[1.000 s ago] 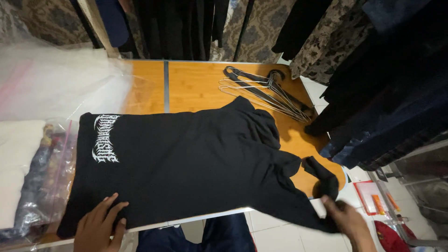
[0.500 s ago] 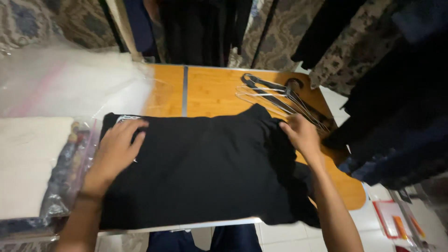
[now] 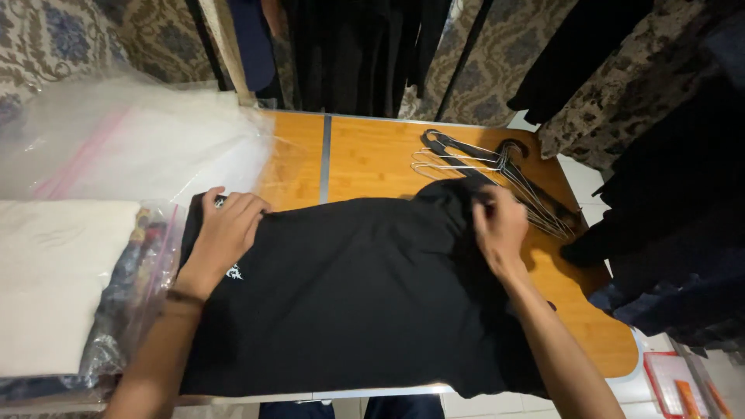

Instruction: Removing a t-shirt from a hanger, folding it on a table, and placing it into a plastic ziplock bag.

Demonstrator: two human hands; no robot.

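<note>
Black soft shirt (image 3: pixel 357 295) flat; left hand (image 3: pixel 225 233), right hand (image 3: pixel 500 229) pressing edges.

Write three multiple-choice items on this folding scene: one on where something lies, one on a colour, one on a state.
1. Where do the wire hangers lie?
A. On the far right part of the wooden table, beyond the garment
B. Under the clear plastic bags
C. On the floor

2. What colour is the garment spread on the table?
A. White
B. Black
C. Red

3. How do the hands meet the garment?
A. Both are lifted clear of it
B. Only one touches it
C. The left hand rests on its left end, the right hand on its right end

Answers:
1 A, the hangers sit on bare orange wood just past the right hand.
2 B, the cloth is black, with a small white print showing near the left hand.
3 C, both hands are on the fabric at opposite ends.
</note>
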